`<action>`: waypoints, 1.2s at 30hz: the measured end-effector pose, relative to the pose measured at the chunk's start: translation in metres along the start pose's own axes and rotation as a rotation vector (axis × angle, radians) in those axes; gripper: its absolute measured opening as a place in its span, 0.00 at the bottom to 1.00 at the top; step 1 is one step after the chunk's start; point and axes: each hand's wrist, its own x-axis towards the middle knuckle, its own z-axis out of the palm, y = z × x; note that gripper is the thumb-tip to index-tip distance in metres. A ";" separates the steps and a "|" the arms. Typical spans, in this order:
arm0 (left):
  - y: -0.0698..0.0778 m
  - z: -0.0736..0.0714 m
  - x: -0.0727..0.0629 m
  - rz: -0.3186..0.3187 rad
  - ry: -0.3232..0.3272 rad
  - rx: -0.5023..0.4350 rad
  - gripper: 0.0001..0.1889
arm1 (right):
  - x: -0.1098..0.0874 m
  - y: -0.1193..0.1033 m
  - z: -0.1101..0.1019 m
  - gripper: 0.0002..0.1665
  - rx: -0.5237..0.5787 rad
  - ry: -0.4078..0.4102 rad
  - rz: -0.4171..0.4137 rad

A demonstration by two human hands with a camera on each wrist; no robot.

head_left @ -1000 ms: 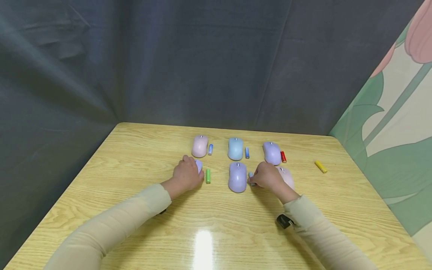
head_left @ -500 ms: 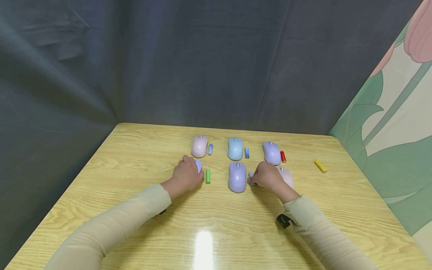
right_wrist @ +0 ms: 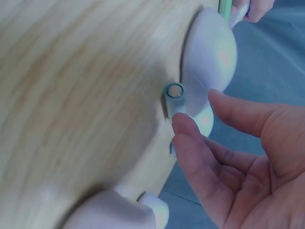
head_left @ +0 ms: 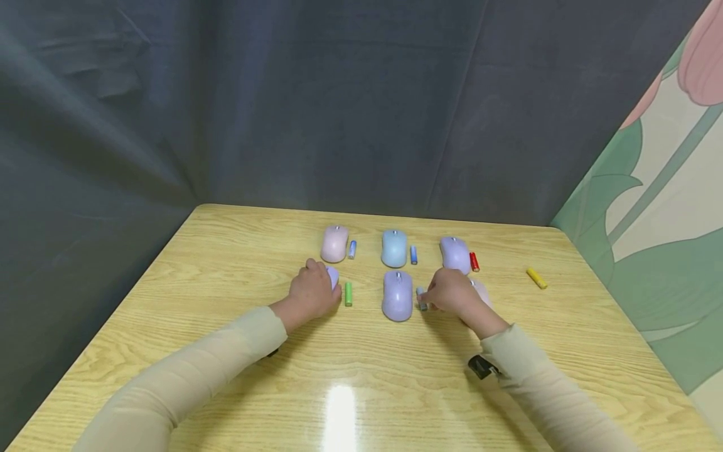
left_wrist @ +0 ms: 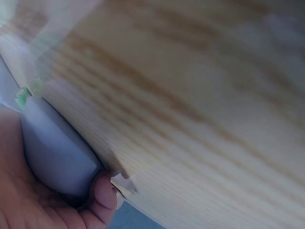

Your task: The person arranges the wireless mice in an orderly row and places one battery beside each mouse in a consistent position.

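My left hand grips a purple computer mouse, mostly hidden under it in the head view. In the left wrist view the fingers curl round the near end of this mouse. A green battery lies just right of that hand. My right hand hovers at a grey-blue battery lying beside another purple mouse. In the right wrist view the thumb and forefinger stand apart, the forefinger tip close to the battery. A pink mouse is partly hidden behind the right hand.
Along the back stand a pink mouse, a light blue mouse and a purple mouse. Two blue batteries and a red battery lie beside them. A yellow battery lies far right on the wooden table.
My right hand has shifted slightly to the right and its fingers have come away from the grey-blue battery, which stays on the table. The left hand keeps its place on the mouse.
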 end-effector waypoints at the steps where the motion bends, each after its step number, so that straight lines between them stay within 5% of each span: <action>1: 0.000 0.000 0.000 0.001 -0.002 0.002 0.31 | -0.001 0.000 -0.002 0.16 0.012 0.004 -0.004; 7: 0.000 -0.001 0.001 -0.006 -0.005 -0.004 0.32 | -0.008 0.005 -0.015 0.14 0.074 0.022 -0.002; 14: 0.002 -0.003 0.001 -0.007 -0.009 -0.006 0.32 | -0.013 0.018 -0.041 0.18 0.017 0.047 -0.032; 24: 0.001 -0.002 0.002 -0.019 -0.015 -0.012 0.32 | -0.022 0.046 -0.068 0.18 -0.026 0.125 0.033; 36: 0.002 0.000 0.001 -0.029 -0.038 0.004 0.31 | -0.027 0.091 -0.083 0.29 -0.090 0.214 0.070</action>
